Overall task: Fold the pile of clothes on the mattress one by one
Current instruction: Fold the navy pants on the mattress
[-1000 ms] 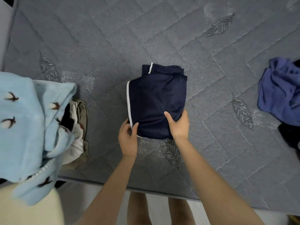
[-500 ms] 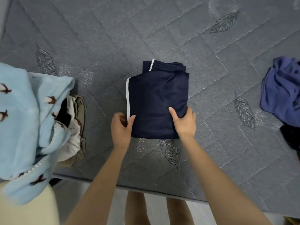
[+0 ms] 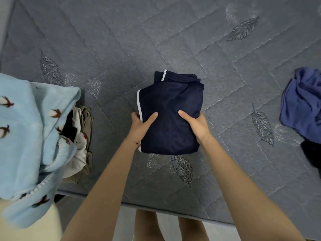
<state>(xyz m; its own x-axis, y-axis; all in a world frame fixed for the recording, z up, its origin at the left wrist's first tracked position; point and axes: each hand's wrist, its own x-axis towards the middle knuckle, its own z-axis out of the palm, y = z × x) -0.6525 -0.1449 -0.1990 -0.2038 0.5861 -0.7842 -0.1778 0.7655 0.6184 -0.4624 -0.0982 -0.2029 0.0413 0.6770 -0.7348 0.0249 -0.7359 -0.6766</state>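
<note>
Left hand (image 3: 141,128) and right hand (image 3: 197,126) grasp folded navy shorts (image 3: 171,108) on a grey mattress (image 3: 173,40).
Each thumb lies on top, with fingers curled round the shorts' side edges, near the mattress's front edge. A pale-blue garment (image 3: 26,140) heaps over other clothes (image 3: 81,145) at left, and a purple garment (image 3: 302,105) lies crumpled far right, well apart.

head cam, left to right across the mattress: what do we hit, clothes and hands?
Light blue fleece → tan and white clothes tucked partly under it → left hand → folded navy shorts → right hand → purple garment.
</note>
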